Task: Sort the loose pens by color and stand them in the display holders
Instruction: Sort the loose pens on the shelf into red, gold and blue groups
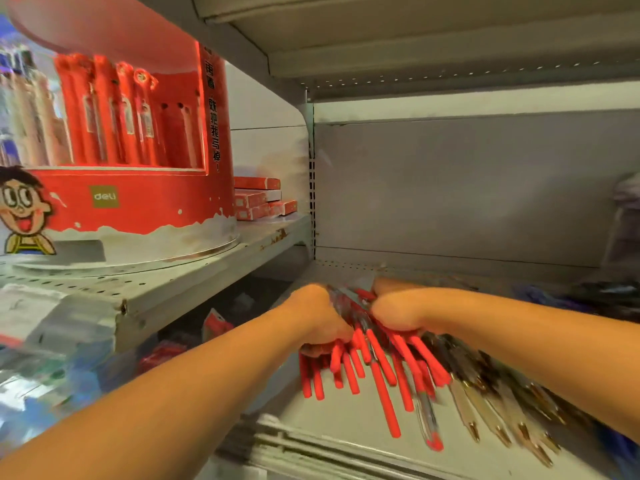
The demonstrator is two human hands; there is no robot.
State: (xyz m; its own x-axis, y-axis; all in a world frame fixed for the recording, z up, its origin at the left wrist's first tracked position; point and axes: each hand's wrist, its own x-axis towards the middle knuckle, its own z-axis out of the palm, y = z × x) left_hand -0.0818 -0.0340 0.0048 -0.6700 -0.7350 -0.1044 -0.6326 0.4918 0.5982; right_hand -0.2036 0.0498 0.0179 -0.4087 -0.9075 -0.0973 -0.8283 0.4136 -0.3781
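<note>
A fan of red pens [372, 362] lies on the grey lower shelf [332, 427], caps pointing toward me. My left hand [317, 318] is curled over the left side of the bunch, gripping several red pens. My right hand [398, 308] presses down on the bunch's right side, fingers closed over it. Clear pens with gold tips [498, 407] spread out under my right forearm. A round red display holder [131, 140] stands on the upper left shelf with red packaged pens hanging in it.
Small red boxes [263, 200] are stacked behind the display holder. Dark and blue pens [588, 299] lie blurred at the far right of the lower shelf. Clear packets [45, 327] hang at the left. A shelf above limits headroom.
</note>
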